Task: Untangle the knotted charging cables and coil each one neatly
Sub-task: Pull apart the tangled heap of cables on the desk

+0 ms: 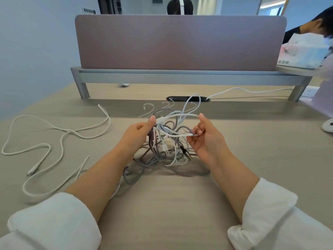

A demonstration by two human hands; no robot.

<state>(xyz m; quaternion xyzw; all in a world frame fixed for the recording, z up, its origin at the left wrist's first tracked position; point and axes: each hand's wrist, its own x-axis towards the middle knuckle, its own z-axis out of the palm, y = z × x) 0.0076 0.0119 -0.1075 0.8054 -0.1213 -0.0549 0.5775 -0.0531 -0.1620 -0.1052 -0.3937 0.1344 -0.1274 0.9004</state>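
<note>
Tangled cables sit mid-table, partly lifted. The left hand pinches a white cable at the knot's left and the right hand pinches a white loop opposite, so the strand runs left-right between them.

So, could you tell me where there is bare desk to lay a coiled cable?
Bare desk lies right of the right hand, out to the white device, and in front between the sleeves, below the tangle. Crowded: the loose white cable sprawls left; the tangle fills the centre.

White and grey braided cables, beige woodgrain desk, mauve divider.
</note>
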